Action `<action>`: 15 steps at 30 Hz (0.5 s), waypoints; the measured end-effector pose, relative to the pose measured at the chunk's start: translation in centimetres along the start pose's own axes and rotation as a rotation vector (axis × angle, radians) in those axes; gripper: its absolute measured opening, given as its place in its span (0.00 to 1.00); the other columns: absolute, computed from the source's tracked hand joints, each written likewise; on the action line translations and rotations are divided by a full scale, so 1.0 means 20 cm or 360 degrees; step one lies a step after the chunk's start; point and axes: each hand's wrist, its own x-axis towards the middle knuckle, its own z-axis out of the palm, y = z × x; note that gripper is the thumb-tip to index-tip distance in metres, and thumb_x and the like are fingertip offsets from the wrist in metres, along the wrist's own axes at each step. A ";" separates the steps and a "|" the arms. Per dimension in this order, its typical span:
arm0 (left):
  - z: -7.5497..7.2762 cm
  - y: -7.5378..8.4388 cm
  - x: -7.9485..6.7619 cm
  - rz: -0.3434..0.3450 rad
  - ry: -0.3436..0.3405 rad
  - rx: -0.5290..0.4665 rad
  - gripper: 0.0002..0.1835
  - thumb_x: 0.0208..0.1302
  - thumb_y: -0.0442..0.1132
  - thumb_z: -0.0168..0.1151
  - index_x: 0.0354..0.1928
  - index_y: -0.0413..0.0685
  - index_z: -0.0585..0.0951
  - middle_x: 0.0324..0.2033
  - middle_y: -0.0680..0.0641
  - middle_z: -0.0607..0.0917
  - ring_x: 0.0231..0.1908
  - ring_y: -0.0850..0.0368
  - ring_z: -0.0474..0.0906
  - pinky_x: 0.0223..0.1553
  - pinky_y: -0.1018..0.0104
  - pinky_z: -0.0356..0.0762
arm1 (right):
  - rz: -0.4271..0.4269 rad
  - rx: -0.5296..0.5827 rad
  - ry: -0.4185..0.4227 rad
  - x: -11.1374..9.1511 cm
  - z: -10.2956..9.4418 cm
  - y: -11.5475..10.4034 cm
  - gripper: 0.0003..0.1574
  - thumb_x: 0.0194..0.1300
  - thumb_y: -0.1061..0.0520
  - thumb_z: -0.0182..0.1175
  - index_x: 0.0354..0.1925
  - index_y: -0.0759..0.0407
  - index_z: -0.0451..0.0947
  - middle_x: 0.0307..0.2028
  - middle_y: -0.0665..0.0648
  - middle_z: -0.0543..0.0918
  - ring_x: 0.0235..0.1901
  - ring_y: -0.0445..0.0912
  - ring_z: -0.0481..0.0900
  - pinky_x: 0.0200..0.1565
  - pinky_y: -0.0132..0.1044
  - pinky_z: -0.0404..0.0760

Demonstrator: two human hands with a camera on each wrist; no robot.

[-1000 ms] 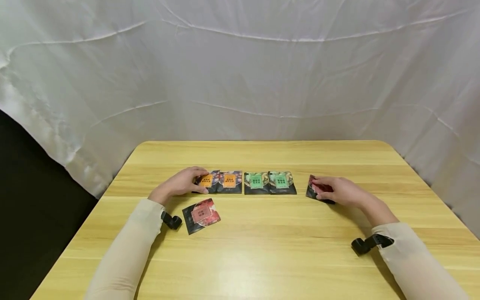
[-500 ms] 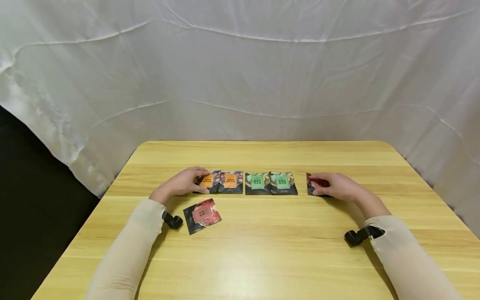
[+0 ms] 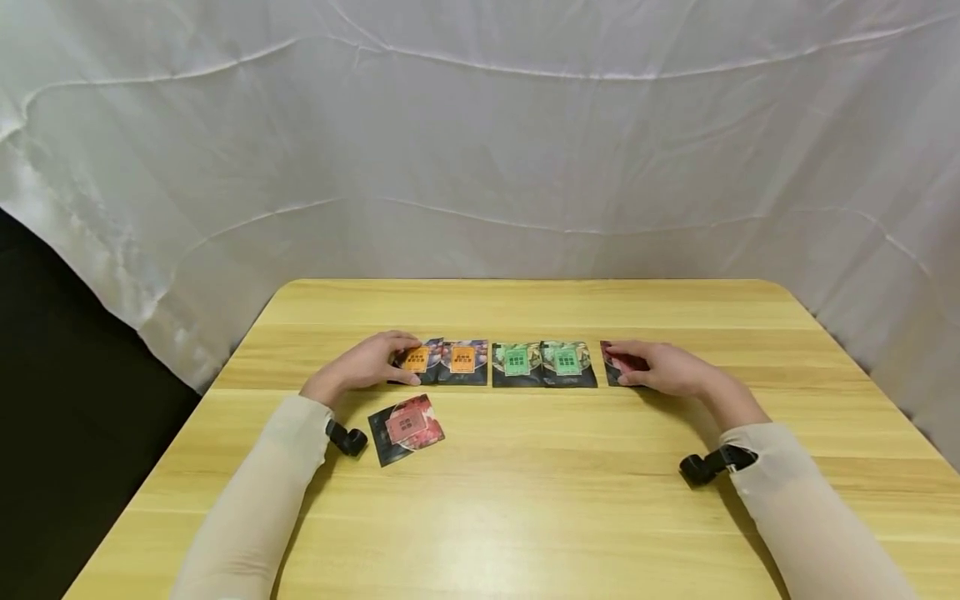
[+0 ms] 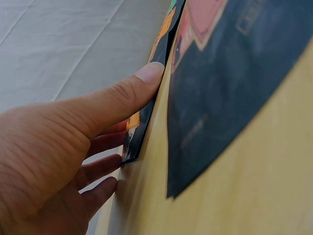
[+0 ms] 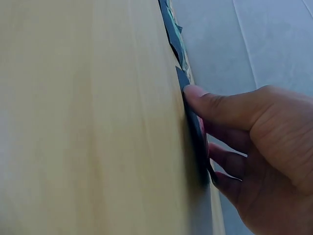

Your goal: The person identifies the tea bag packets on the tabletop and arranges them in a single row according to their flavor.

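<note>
My left hand [image 3: 366, 361] rests on an orange-labelled food packet [image 3: 416, 360] at the row's left end, thumb on its near edge, fingers at its far side. Right beside it lies a second orange-labelled packet [image 3: 463, 363]. Two green-labelled packets, a left one [image 3: 516, 364] and a right one [image 3: 567, 364], continue the row. My right hand [image 3: 678, 371] holds a red packet [image 3: 630, 363] between thumb and fingers, partly covering it. A small gap separates it from the green pair. Nearer me, another red-labelled packet [image 3: 406, 427] lies tilted on the table.
The wooden table [image 3: 525, 492] has rounded far corners. A pale cloth [image 3: 480, 150] hangs behind it, and a dark area [image 3: 67, 417] lies to the left. Wrist-worn black cameras, left [image 3: 348, 439] and right [image 3: 705, 469], sit close above the tabletop.
My right hand has moved left with the red packet, bringing it nearer the green pair and straightening it. The left hand has stayed on the orange-labelled packet.
</note>
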 end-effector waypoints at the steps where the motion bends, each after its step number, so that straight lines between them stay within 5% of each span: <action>1: 0.00 0.00 0.00 -0.0004 -0.0001 0.0003 0.44 0.58 0.58 0.70 0.71 0.44 0.67 0.69 0.40 0.65 0.69 0.40 0.59 0.66 0.43 0.59 | -0.0002 0.0012 0.0007 0.00 0.00 0.00 0.38 0.69 0.46 0.62 0.72 0.57 0.64 0.65 0.70 0.69 0.62 0.68 0.67 0.60 0.64 0.65; 15: 0.00 -0.01 0.01 0.0003 0.0005 0.0008 0.44 0.57 0.59 0.69 0.71 0.44 0.67 0.69 0.40 0.65 0.69 0.40 0.59 0.66 0.43 0.60 | -0.0026 0.0070 0.0087 0.03 0.04 -0.02 0.46 0.64 0.41 0.65 0.71 0.62 0.64 0.65 0.70 0.68 0.63 0.67 0.65 0.63 0.63 0.63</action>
